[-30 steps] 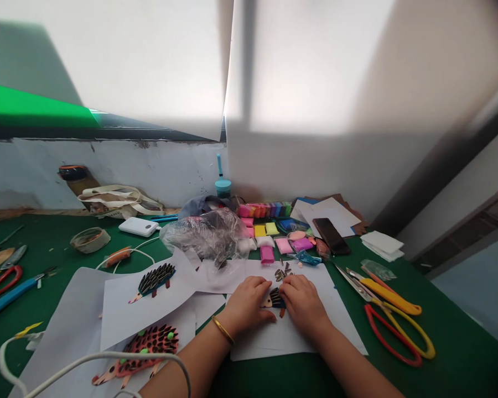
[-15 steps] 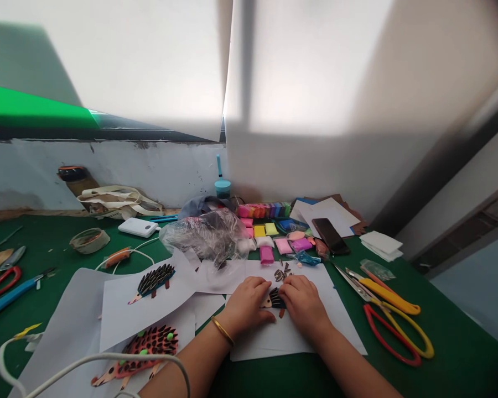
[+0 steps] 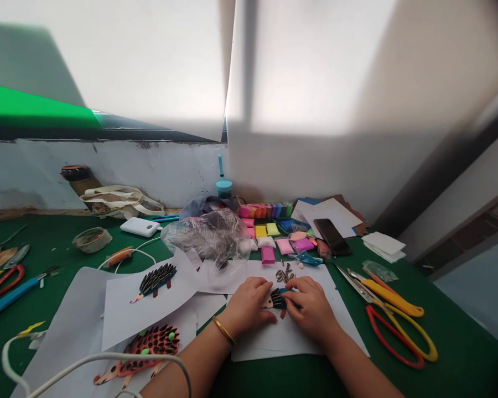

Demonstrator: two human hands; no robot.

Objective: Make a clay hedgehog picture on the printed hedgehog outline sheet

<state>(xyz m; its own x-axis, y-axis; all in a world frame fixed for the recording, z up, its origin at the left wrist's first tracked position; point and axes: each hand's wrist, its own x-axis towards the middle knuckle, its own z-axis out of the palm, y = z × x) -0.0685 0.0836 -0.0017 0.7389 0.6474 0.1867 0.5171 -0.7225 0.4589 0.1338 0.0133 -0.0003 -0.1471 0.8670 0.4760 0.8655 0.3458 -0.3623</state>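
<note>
A small hedgehog figure [image 3: 278, 299] with a blue body, a pale face and dark striped seed spines lies on a stack of white paper [image 3: 259, 340]. Flat on the sheet, my left hand [image 3: 249, 307] has its thumb apart from its fingers, beside the hedgehog's face. My right hand [image 3: 311, 304] is at the hedgehog's back, thumb and fingers pinched over the blue body; whatever is between them is hidden. Loose sunflower seeds [image 3: 285, 275] sit just beyond the figure. Part of the hedgehog is covered by my right fingers.
Two finished hedgehogs, one blue [image 3: 157, 279] and one pink [image 3: 147, 354], lie on paper at left. Clay packets [image 3: 268, 255] and a plastic bag [image 3: 209, 235] are behind. Scissors [image 3: 392, 323] and a phone [image 3: 332, 236] lie right; a white cable [image 3: 108, 356] crosses the front left.
My right hand has drawn back slightly to the right, and its fingers have changed position, so more of the blue body shows. My left hand stays in place.
</note>
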